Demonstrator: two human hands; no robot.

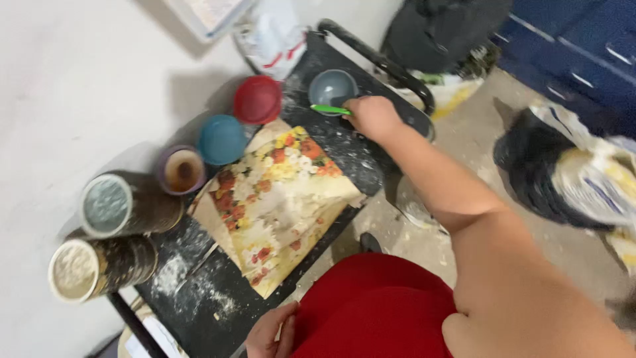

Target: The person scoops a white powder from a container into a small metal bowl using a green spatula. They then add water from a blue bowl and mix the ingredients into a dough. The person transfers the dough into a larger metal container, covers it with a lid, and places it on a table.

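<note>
A person's right hand [372,117] closes around a slim green plastic tool [330,110], its tip at the rim of a small grey-blue bowl [332,87] on a flour-dusted black surface [199,292]. The left hand [270,331] rests loosely curled and empty at the surface's near edge, against a red garment [371,305]. A floral-printed sheet [278,199] lies between them, just beside red [258,99] and teal round lids [222,139].

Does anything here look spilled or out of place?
Yes. White powder is scattered over the black table, thickest near the two tins. The flowered paper lies askew, one corner over the table edge. The right hand holds a green tool.
</note>
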